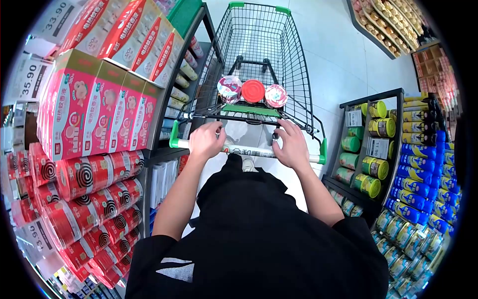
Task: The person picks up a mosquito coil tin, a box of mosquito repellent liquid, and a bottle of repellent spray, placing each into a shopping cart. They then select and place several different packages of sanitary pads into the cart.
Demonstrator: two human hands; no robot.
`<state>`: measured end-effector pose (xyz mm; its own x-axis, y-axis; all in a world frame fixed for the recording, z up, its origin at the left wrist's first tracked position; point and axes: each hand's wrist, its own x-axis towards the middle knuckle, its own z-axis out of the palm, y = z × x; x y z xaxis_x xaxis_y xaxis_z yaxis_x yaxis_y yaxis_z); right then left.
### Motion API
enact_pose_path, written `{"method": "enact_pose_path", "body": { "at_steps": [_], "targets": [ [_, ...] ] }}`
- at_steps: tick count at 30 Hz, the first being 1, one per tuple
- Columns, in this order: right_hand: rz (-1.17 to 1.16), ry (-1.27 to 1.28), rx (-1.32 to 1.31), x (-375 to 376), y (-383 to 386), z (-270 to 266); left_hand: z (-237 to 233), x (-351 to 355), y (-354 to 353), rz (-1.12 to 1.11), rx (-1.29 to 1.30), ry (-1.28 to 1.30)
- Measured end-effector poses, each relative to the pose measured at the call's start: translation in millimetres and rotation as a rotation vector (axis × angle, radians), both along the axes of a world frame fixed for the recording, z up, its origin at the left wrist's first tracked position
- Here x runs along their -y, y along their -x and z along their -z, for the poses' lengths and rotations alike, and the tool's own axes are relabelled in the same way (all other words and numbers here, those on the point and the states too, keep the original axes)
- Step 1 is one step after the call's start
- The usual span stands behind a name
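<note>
A black wire shopping cart (283, 10) with green corners stands in front of me. My left hand (206, 141) is closed over the left part of its white handle bar (244, 149), fingers curled forward. On the right part, my right hand (290, 144) wraps the same bar, its thumb toward the middle. At the near end of the basket, three round containers sit side by side: a pink and white patterned one (229, 88), one with a red lid (253, 91), and another patterned one (276, 95). A green strip (249, 109) lies just below them.
Close on the left are stacked pink boxes (69, 109) and red mosquito-coil packs (99, 174). To the right stands a black rack (343, 154) with green cans, beside stacked blue cans (411, 169). A curved display shelf (383, 30) is ahead on the right. Pale tiles (328, 70) cover the floor.
</note>
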<state>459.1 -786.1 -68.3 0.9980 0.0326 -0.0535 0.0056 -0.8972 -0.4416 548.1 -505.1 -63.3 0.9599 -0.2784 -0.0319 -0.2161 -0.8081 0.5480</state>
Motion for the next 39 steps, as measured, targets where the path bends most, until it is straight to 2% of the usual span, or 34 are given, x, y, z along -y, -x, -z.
{"method": "enact_pose_path", "body": {
  "at_steps": [5,6,11,15,17,22,25,26,29,31,32,36,39],
  "targets": [
    [0.013,0.001,-0.001,-3,-29,-2,6,-3,-34,0.012,-0.067,-0.005],
    [0.025,0.001,0.0,-4,-34,-3,9,-3,-40,0.014,0.008,0.017],
    [0.06,0.0,-0.004,-7,-65,-4,15,-3,-75,0.045,-0.047,0.057],
    [0.038,0.063,-0.048,-2,-81,-2,31,0,-90,0.094,0.04,0.072],
    [0.003,0.09,-0.037,6,-86,5,19,4,-98,0.115,-0.028,0.012],
    [-0.077,0.089,-0.072,20,-104,6,31,7,-102,0.112,0.152,0.198],
    [-0.148,0.096,-0.239,22,-136,-13,35,11,-107,0.172,-0.043,0.123],
    [-0.144,0.101,-0.229,16,-151,-21,38,10,-107,0.217,-0.003,0.108],
    [-0.338,-0.016,0.052,-19,-209,-57,26,5,-100,0.231,0.137,0.131],
    [-0.495,-0.175,0.146,-58,-250,-88,25,-1,-92,0.216,0.15,0.133],
    [-0.578,-0.154,0.236,-77,-268,-101,28,-6,-88,0.225,0.172,0.132],
    [-0.864,-0.286,0.413,-180,-309,-178,21,-21,-73,0.221,0.108,0.076],
    [-1.118,-0.391,0.662,-251,-323,-223,20,-28,-62,0.223,0.163,0.092]
  ]
}}
